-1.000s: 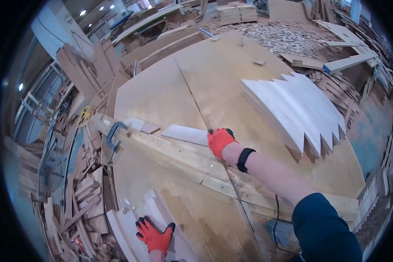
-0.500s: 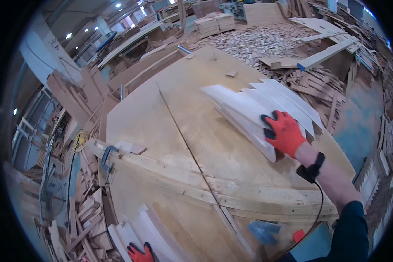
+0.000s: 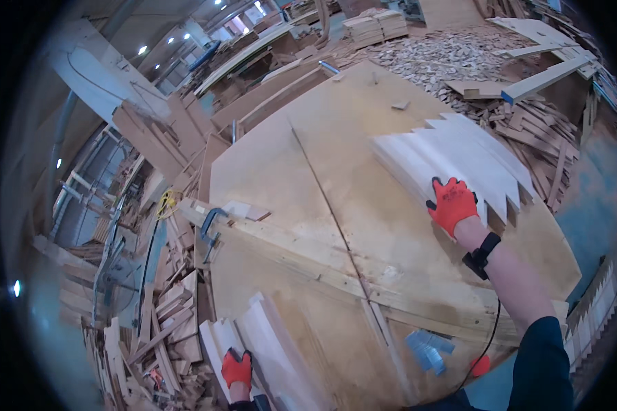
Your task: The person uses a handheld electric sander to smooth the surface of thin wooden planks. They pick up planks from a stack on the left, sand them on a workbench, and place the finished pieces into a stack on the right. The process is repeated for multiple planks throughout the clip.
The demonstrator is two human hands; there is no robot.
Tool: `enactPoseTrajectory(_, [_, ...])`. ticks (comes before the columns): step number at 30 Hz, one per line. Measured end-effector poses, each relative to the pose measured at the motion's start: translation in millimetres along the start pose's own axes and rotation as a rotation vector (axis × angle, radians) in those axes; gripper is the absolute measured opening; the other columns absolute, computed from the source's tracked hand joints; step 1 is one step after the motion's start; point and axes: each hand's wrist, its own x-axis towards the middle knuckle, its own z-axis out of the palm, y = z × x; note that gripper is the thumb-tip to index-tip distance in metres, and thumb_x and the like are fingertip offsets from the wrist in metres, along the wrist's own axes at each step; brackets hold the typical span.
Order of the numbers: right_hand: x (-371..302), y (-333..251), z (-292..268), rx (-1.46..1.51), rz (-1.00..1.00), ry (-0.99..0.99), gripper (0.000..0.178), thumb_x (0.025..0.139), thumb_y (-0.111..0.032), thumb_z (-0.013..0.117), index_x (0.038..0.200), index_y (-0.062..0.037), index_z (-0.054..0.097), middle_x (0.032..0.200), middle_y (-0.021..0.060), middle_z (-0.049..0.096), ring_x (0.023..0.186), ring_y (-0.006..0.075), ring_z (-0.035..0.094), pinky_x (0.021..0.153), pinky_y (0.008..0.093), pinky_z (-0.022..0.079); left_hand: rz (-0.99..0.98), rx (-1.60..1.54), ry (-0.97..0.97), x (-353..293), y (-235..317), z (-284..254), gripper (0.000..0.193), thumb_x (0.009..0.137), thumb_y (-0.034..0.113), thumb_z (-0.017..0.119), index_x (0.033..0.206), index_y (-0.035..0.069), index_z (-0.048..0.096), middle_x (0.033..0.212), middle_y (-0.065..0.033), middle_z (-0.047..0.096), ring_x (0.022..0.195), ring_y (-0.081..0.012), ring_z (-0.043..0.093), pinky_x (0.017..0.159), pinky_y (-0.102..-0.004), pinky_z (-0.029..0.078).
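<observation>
My right hand, in a red glove with black fingertips, lies on the near-left part of a row of white boards. Its fingers are spread over the boards, which lie side by side with stepped ends. At lower left, my left hand wears the same kind of glove. It grips the edge of a narrow white board, its fingers partly curled and the underside of the grip hidden. Beside that hand lie more white boards, slanting across the near panel.
A wooden rail crosses the plywood worktop, held at left by a blue clamp. Blue tape-like strips and a red piece lie nearby. Offcuts heap at left; wood scraps cover the far floor.
The right-hand boards have gone from tilted to lying flatter, and my right hand has opened out on them. At left, a narrow board now stands apart from the wider ones.
</observation>
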Motion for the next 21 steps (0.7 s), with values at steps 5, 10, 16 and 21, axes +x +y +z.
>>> enactPoseTrajectory(5, [-25,-19,0,-0.047,-0.177,0.195,0.072,0.086,-0.051,0.069,0.142,-0.0099,0.051,0.135,0.0149,0.053,0.132,0.0355,0.044,0.101,0.0512,0.041,0.074,0.069,-0.018,-7,14,-29,0.033,0.093,0.021,0.059,0.120,0.003,0.058,0.100,-0.0262,0.070,0.096,-0.0466,0.066,0.083,-0.0541,0.053])
enactPoseTrajectory(10, [-101,-84,-23,0.585,-0.806,0.129,0.057,0.084,-0.041,0.072,0.128,-0.0074,0.060,0.132,0.0187,0.055,0.122,0.0372,0.052,0.099,0.0488,0.047,0.324,0.013,-0.178,-27,117,-86,0.024,0.095,0.014,0.053,0.116,0.002,0.055,0.102,-0.0253,0.069,0.094,-0.0461,0.066,0.082,-0.0545,0.053])
enactPoseTrajectory(16, [-160,-142,-47,0.430,-1.065,0.136,0.068,0.083,-0.047,0.074,0.137,-0.0100,0.053,0.126,0.0192,0.061,0.124,0.0366,0.054,0.110,0.0466,0.038,1.229,0.162,-0.418,-70,254,-71,0.025,0.092,0.011,0.056,0.116,0.005,0.055,0.108,-0.0164,0.066,0.101,-0.0367,0.066,0.087,-0.0473,0.052])
enactPoseTrajectory(21, [-131,-101,4,0.672,-0.554,-0.260,0.060,0.088,-0.039,0.070,0.139,-0.0128,0.053,0.109,0.0165,0.070,0.103,0.0342,0.067,0.088,0.0446,0.052,1.348,0.076,-0.126,-72,315,-43,0.041,0.092,0.019,0.060,0.130,0.005,0.055,0.126,-0.0168,0.062,0.119,-0.0333,0.060,0.107,-0.0456,0.041])
